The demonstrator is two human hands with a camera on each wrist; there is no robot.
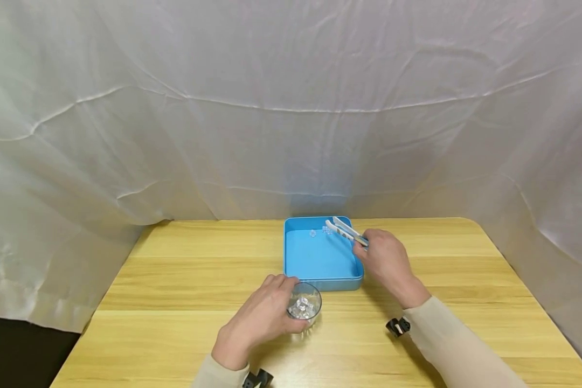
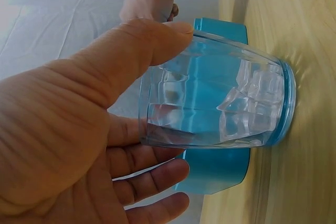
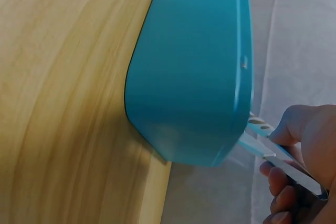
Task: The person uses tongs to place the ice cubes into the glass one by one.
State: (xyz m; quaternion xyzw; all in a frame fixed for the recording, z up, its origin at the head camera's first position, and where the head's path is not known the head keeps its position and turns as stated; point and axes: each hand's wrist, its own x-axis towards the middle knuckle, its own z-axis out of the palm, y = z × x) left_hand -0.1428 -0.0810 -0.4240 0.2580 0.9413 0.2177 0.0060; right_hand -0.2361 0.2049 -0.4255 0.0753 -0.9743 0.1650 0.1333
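Observation:
A clear drinking glass (image 2: 205, 93) stands on the table with several transparent ice-like cubes (image 2: 254, 100) at its bottom. My left hand (image 1: 264, 312) holds it at the upper side, the thumb on one side and fingers on the other. My right hand (image 1: 385, 261) grips a pair of tongs (image 1: 344, 230) with white tips. Their arms are spread a little apart over the blue tray (image 1: 320, 284), near a few clear cubes (image 1: 327, 230) at its back. In the right wrist view the tray's wall hides the tong tips. Whether they touch a cube I cannot tell.
The wooden table (image 1: 184, 269) carries the tray, which stands near its back edge, just behind the glass. A pale draped cloth (image 1: 291, 134) hangs behind and at both sides. Small black devices (image 1: 399, 326) sit at both wrists.

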